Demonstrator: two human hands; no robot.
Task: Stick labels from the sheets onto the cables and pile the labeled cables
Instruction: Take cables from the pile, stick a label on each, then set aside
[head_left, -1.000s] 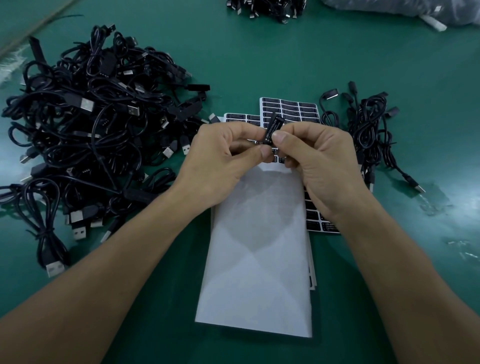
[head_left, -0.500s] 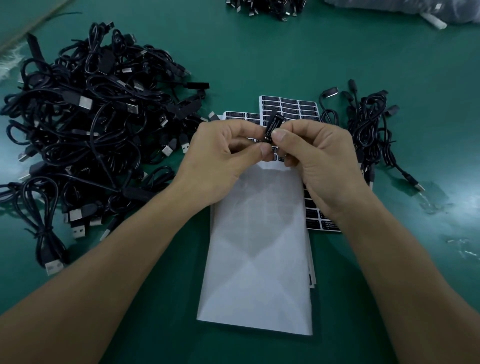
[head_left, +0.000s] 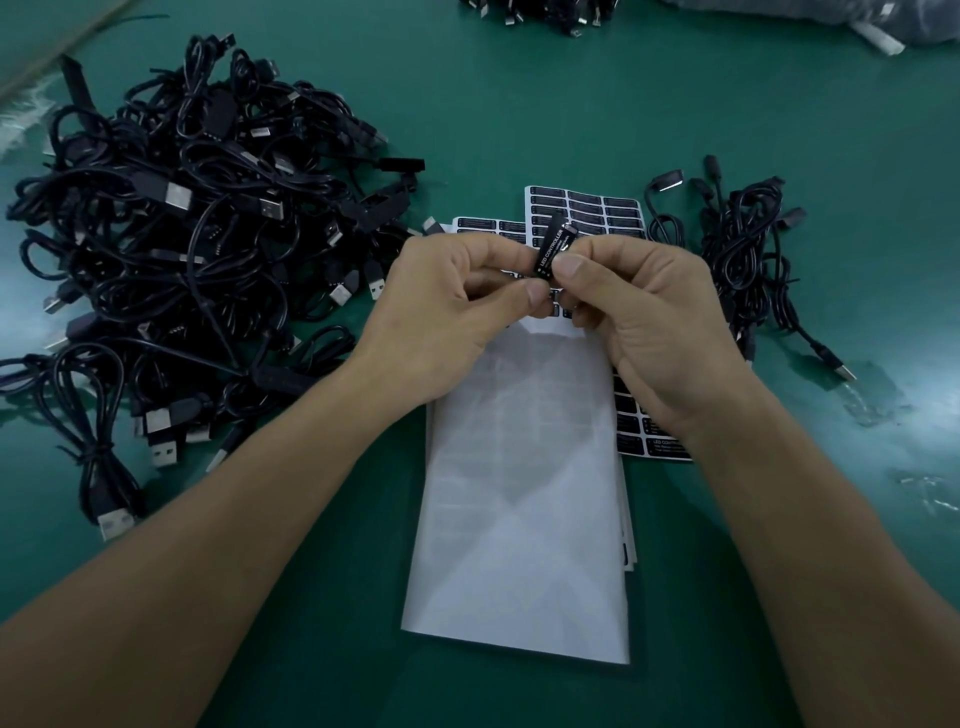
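My left hand and my right hand meet above the label sheets and together pinch a small black controller piece with white "LED CONTROLLER" print on its label. Whether a cable hangs from it is hidden by my fingers. Sheets of black labels lie flat behind my hands, and more of them show under my right wrist. A big heap of black USB cables fills the left of the green table. A smaller bunch of cables lies to the right.
A stack of white backing sheets lies in front of me between my forearms. More black cables sit at the far edge, with a plastic-wrapped bundle at the far right corner. Green table surrounds everything.
Both hands stay in nearly the same place. My fingers have shifted slightly on the small black piece, pressing along its label.
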